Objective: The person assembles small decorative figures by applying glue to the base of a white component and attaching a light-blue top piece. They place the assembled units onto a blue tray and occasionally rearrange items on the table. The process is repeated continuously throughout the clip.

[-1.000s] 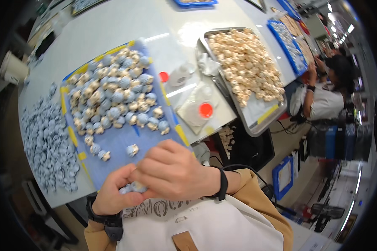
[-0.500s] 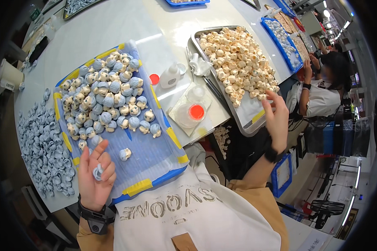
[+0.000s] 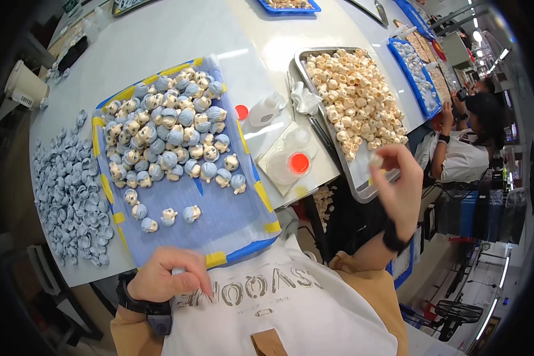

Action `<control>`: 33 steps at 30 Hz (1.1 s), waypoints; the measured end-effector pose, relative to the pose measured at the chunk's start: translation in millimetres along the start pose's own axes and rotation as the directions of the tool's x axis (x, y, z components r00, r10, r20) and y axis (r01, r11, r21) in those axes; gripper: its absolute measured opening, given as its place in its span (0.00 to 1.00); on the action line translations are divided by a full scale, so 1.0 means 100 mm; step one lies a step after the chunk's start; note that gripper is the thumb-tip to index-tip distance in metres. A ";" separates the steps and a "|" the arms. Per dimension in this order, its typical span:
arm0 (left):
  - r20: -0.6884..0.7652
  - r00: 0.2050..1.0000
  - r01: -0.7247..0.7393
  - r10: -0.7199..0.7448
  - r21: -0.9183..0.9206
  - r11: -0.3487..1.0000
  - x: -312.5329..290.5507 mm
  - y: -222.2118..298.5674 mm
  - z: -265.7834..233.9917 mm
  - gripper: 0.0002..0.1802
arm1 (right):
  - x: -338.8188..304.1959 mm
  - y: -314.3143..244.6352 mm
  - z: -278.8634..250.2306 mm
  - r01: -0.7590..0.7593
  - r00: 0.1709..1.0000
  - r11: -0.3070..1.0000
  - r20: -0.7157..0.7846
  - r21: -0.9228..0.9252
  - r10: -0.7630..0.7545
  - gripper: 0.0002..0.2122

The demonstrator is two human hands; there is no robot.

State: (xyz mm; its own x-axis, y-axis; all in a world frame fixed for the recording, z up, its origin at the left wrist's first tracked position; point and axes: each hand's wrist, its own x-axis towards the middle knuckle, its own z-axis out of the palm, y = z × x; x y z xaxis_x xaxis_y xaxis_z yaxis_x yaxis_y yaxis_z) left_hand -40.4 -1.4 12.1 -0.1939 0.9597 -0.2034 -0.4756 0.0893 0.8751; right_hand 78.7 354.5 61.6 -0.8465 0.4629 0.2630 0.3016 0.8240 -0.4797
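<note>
My left hand is palm down by the near edge of a blue tray, its fingers curled around a blue doll-hair piece; only a sliver of blue shows. Several small doll heads with blue hair are heaped in that tray, and a few stand apart near its front. At the right, my right hand pinches a small cream doll-head piece over the near end of a metal tray. A pile of hollow cream doll-head pieces fills most of that metal tray.
Loose blue hair pieces cover the table's left side. Between the trays stand a white squeeze bottle, a jar with a red top and a red cap. A paper cup is far left; a co-worker sits right.
My left hand has turned palm down and drawn back toward me. My right hand has moved nearer and lifted a cream piece from the pile. More blue-haired heads stand apart in view.
</note>
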 end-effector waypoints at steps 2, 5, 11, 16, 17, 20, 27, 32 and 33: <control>-0.017 1.000 -0.011 0.010 -0.015 1.000 0.03 0.00 0.00 0.16 | -0.20 -0.69 0.06 0.124 0.954 0.848 0.173 0.515 -0.244 0.09; -0.030 0.999 0.016 -0.016 -0.025 1.000 0.06 0.04 0.12 0.17 | -0.25 -1.07 0.56 0.584 0.577 0.435 0.026 0.685 -0.816 0.15; -0.174 0.971 -0.171 0.162 -0.039 0.985 0.02 0.05 0.18 0.21 | -0.34 -1.32 0.86 0.686 0.661 0.447 -0.234 0.575 -0.713 0.12; -0.268 0.954 -0.144 0.132 -0.022 0.989 0.11 0.01 0.16 0.15 | -0.42 -1.28 0.92 0.599 0.730 0.510 -0.158 0.618 -0.665 0.13; -0.283 0.952 -0.122 0.117 -0.001 0.993 0.14 0.06 0.19 0.12 | -0.42 -1.26 0.92 0.554 0.747 0.513 -0.120 0.655 -0.654 0.13; -0.336 0.942 -0.060 -0.006 -0.187 0.981 0.05 0.03 0.17 0.10 | -0.26 -1.09 0.67 0.444 0.792 0.569 -0.007 0.693 -0.610 0.14; -0.421 0.904 -0.289 0.076 -0.468 0.835 0.14 0.11 0.20 0.15 | 0.07 -0.52 0.40 0.212 0.962 0.970 0.147 0.122 -0.229 0.12; -0.174 0.975 -0.174 0.141 -0.194 0.965 0.11 0.11 0.21 0.09 | 0.08 -0.51 0.51 0.299 0.934 0.950 0.176 0.094 -0.311 0.11; -0.055 0.972 -0.232 0.229 -0.065 0.971 0.11 0.12 0.16 0.09 | 0.08 -0.51 0.52 0.317 0.928 0.945 0.181 0.075 -0.326 0.11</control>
State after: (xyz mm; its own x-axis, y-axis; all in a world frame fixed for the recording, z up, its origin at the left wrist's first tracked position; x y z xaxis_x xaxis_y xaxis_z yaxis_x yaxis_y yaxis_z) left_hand -34.7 14.9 27.1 -0.3445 0.9386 -0.0216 -0.4722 -0.1534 0.8680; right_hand 33.3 299.4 44.8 -0.9632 0.1020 0.2489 -0.0164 0.9013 -0.4328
